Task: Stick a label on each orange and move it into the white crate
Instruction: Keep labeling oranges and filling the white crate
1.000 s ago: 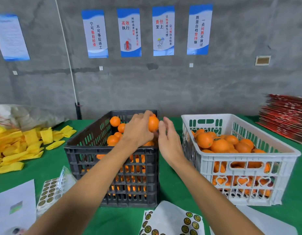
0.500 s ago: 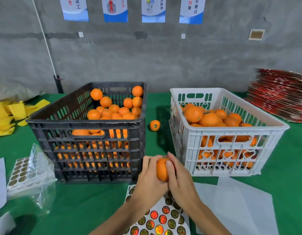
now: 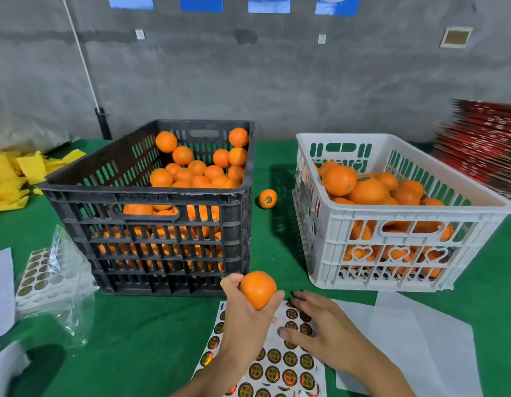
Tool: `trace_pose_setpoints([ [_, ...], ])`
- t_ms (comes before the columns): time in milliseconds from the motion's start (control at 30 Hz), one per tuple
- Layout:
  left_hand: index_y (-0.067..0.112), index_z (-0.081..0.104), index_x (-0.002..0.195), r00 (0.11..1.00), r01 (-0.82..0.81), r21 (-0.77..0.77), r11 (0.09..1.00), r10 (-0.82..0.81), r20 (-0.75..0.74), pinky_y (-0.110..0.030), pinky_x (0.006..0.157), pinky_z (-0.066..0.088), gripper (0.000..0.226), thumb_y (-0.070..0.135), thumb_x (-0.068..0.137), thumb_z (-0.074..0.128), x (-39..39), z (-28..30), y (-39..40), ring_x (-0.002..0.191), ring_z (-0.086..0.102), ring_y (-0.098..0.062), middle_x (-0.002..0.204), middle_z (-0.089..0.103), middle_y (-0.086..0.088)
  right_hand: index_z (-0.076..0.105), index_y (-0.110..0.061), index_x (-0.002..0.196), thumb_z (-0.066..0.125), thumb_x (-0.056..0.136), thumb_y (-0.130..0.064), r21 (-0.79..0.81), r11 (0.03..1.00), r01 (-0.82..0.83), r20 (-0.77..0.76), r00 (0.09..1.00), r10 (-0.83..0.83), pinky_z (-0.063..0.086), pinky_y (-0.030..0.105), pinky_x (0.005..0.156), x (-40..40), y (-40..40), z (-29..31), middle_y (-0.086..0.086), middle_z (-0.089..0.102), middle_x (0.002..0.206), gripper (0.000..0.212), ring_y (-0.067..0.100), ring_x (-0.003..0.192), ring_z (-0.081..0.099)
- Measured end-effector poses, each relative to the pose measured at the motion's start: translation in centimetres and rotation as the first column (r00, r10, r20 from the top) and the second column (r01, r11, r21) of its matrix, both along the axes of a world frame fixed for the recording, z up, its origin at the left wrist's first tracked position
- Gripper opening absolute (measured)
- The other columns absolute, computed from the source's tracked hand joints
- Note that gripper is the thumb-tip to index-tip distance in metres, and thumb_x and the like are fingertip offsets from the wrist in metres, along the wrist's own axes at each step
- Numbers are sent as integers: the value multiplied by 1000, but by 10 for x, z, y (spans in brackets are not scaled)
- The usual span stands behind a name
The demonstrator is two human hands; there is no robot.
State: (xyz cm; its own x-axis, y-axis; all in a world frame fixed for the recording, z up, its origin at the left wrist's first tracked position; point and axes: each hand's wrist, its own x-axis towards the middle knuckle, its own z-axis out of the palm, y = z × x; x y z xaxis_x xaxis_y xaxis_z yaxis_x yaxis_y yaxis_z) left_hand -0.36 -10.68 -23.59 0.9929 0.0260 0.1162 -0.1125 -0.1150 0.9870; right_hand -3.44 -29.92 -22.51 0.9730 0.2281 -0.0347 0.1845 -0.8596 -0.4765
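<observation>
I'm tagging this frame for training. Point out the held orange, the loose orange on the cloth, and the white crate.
Round orange held in left hand [image 3: 257, 289], head view, front skin.
Loose labelled orange on green cloth [image 3: 267, 198], head view, centre.
White plastic crate [image 3: 403, 211], head view, near rim.

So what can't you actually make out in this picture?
- Head view: whether the right hand has lifted a label; its fingers hide that part of the sticker sheet.
- The held orange's underside, behind the left hand.
- Wall posters, cut off by the top edge.
- Label print, too small.
</observation>
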Motion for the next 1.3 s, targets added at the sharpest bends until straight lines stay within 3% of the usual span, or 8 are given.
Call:
trace_pose_setpoints([
  [167, 42, 30, 121, 999, -2, 66, 998, -1, 46, -38, 66, 64, 70, 50, 79, 85, -2, -1, -4, 82, 71, -11, 115, 49, 9, 62, -23, 141, 53, 94, -69, 47, 999, -2, 168, 986, -6, 32, 28, 117, 4, 0, -5, -12, 49, 152, 66, 7, 139, 41],
  [467, 44, 31, 119, 999, -21, 46, 999, 19, 48, -39, 63, 64, 66, 50, 80, 84, 0, 0, -2, 78, 72, -10, 113, 52, 5, 80, -18, 96, 68, 97, -45, -249, 963, -98, 499, 839, 215, 54, 31, 74, 2, 5, 2, -10, 71, 94, 29, 17, 85, 61],
  [533, 51, 30, 117, 998, -27, 51, 998, 25, 50, -43, 66, 64, 66, 52, 79, 84, 0, -1, -3, 78, 73, -14, 111, 54, 6, 79, -17, 98, 67, 98, -43, -224, 971, -89, 501, 844, 193, 54, 33, 74, 1, 8, 0, -9, 70, 95, 29, 16, 86, 60],
  [667, 51, 30, 116, 998, -22, 67, 998, 18, 56, -44, 70, 63, 67, 59, 74, 83, 0, -3, -3, 85, 69, -13, 110, 55, 7, 77, -22, 112, 56, 101, -52, 173, 985, 14, 327, 942, -71, 48, 34, 95, 2, 12, -7, -17, 67, 113, 38, 3, 108, 54],
  [833, 50, 28, 113, 995, -18, 147, 989, 4, 98, -14, 59, 50, 63, 61, 77, 78, -3, -1, -4, 86, 61, 7, 105, 53, 9, 68, -25, 133, 65, 83, -74, 176, 981, 79, 145, 984, -105, 34, 27, 116, 7, 0, -14, -19, 51, 143, 71, 1, 133, 41],
  [1000, 48, 29, 113, 996, -31, 146, 989, 19, 83, -15, 58, 51, 63, 69, 73, 73, -3, 0, -2, 84, 62, 6, 103, 54, 8, 77, -27, 117, 69, 76, -70, 286, 947, 143, 124, 975, -185, 35, 19, 107, 12, 3, -14, -20, 57, 134, 60, 1, 127, 44],
  [1200, 45, 31, 109, 1000, -19, 144, 989, 16, 24, -43, 55, 60, 61, 69, 73, 75, 1, -1, 1, 65, 68, -15, 96, 60, -2, 80, -22, 106, 74, 86, -55, 267, 954, 136, 155, 971, -182, 39, 20, 99, 12, 9, -14, -20, 64, 117, 39, 2, 114, 50],
  [1300, 46, 31, 109, 1000, -26, 151, 988, 25, 12, -42, 56, 60, 62, 70, 71, 74, 1, 0, -1, 66, 68, -14, 97, 60, 0, 82, -24, 94, 79, 86, -44, 399, 898, 183, 107, 964, -244, 39, 13, 93, 13, 12, -14, -20, 68, 106, 22, 1, 109, 52],
])
